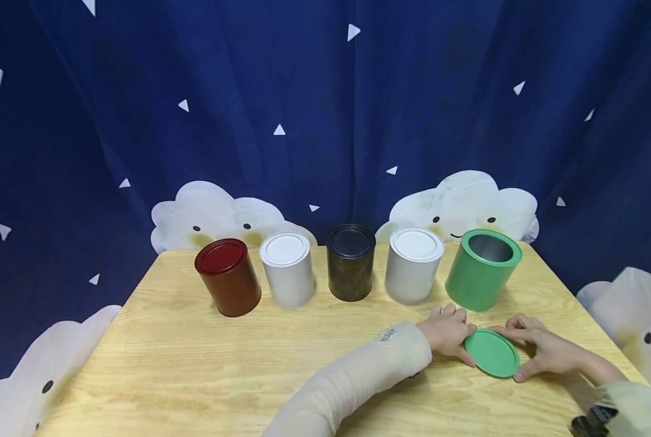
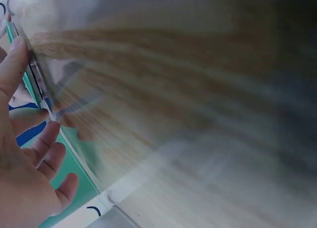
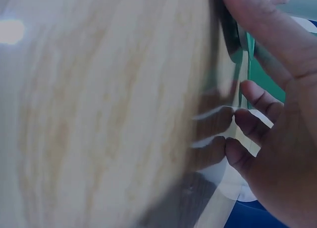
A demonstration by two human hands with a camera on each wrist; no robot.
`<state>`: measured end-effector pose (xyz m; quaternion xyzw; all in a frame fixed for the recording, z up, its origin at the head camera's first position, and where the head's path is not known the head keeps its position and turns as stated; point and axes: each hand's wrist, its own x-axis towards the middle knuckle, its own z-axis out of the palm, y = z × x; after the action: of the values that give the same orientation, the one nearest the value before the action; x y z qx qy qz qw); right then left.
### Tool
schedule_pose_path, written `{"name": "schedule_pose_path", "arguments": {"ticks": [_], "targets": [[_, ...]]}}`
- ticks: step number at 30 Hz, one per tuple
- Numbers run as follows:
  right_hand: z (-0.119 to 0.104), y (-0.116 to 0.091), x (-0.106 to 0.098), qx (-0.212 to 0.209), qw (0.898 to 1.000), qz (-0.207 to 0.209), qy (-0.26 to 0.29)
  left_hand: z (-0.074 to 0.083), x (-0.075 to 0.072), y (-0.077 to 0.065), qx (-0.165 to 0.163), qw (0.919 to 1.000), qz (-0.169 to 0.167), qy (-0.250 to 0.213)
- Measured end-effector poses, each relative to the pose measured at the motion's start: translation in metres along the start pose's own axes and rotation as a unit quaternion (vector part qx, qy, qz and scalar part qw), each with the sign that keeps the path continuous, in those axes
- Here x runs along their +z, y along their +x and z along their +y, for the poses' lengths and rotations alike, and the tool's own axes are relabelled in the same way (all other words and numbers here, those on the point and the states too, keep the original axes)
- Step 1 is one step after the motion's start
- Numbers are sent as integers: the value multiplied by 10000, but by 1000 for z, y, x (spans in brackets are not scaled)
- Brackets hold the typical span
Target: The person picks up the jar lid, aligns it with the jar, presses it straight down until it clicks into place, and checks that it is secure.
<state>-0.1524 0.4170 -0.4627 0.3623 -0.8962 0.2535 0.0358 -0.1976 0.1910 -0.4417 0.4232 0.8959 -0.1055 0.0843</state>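
A round green lid (image 1: 491, 353) lies flat between both hands, in front of the green can at the right of the table. My left hand (image 1: 448, 334) holds its left edge with thumb and forefinger. From the opposite side, my right hand (image 1: 546, 350) grips the right edge, thumb near and forefinger far. Whether the lid touches the tabletop or is slightly raised, I cannot tell. Just behind it stands the green can (image 1: 475, 279), upright, its round top opening uncovered. Both wrist views show the lid edge-on beside the fingers.
Left of the green can, a row of lidded cans stands along the back: white (image 1: 412, 273), black (image 1: 350, 270), another white (image 1: 289, 279) and dark red (image 1: 232, 285). The wooden table (image 1: 194, 376) ends at a blue curtain (image 1: 303, 73) with clouds and triangles.
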Motion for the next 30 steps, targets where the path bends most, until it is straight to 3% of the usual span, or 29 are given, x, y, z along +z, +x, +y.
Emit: {"name": "schedule_pose_path", "arguments": {"ticks": [8,13,19,26,30], "targets": [[-2,0,-5,86,9995,-176,254,-6,-2,-3,111,9998,12,-192],[-5,4,-11,121,9996,-169,177,-15,-4,-5,376,9971,201,-627],[-11,12,-25,174,9987,-142,458,-28,-7,-7,782,9864,609,-1308],[-19,18,-38,399,9969,-186,651,-38,-16,-8,974,9780,847,-1637],[-23,20,-47,485,9976,-52,490,-42,-24,-12,1071,9680,1331,-1837]]}}
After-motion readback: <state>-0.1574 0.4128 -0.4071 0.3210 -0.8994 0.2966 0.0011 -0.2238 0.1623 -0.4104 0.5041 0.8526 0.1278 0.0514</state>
